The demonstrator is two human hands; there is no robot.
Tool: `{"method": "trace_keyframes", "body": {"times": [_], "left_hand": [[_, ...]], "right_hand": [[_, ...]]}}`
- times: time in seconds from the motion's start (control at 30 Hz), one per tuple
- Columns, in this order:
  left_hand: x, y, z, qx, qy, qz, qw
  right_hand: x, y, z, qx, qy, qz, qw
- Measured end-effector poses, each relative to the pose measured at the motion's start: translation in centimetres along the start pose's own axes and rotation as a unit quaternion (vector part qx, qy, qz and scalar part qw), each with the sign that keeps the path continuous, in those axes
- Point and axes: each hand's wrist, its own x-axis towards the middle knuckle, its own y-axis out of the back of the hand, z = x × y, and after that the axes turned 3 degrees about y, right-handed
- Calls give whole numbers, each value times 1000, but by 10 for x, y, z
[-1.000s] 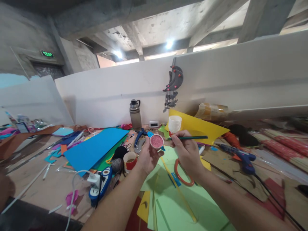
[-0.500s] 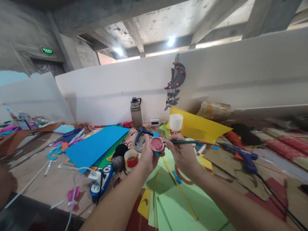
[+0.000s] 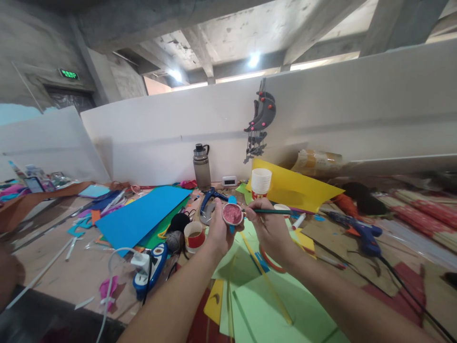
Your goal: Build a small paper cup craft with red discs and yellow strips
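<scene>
Over the middle of the table my left hand (image 3: 220,233) is closed around a small paper cup (image 3: 233,214), tilted so that its round pinkish-red face points at me. A blue strip (image 3: 232,199) sticks out above and below the cup. My right hand (image 3: 268,229) pinches a thin dark green paintbrush (image 3: 273,211); its tip end is at the cup's right rim. Pale green paper sheets (image 3: 271,305) lie under both hands. Left of my left hand stands a red and white paper cup (image 3: 194,236) with brownish liquid in it.
White cups (image 3: 261,181) are stacked behind my hands. A glue gun (image 3: 367,236) lies right, another blue glue gun (image 3: 210,199) behind. A bottle (image 3: 202,167), blue card (image 3: 143,216) and power strip (image 3: 151,274) are left. A moon ornament (image 3: 263,114) hangs on the white board.
The blue strip shows more clearly above the cup. The paintbrush and both hands have barely shifted.
</scene>
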Motion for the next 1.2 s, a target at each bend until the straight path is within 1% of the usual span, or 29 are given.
{"method": "trace_keyframes", "body": {"times": [0.2, 0.37, 0.53, 0.73, 1.1, 1.2], "left_hand": [[0, 0, -2, 10, -2, 3, 1000], [0, 1, -3, 8, -5, 1, 1000], [-1, 0, -2, 5, -12, 9, 1000], [-2, -1, -2, 3, -14, 1, 1000], [-3, -3, -2, -21, -9, 40, 999], [-2, -2, -2, -19, -13, 38, 999]], "right_hand": [[0, -1, 1, -1, 3, -21, 1000], [-1, -1, 1, 13, -7, -21, 1000], [0, -1, -1, 4, -2, -16, 1000], [0, -1, -3, 0, -1, -23, 1000], [0, 0, -2, -26, 10, -42, 999], [1, 0, -3, -29, 8, -50, 998]]}}
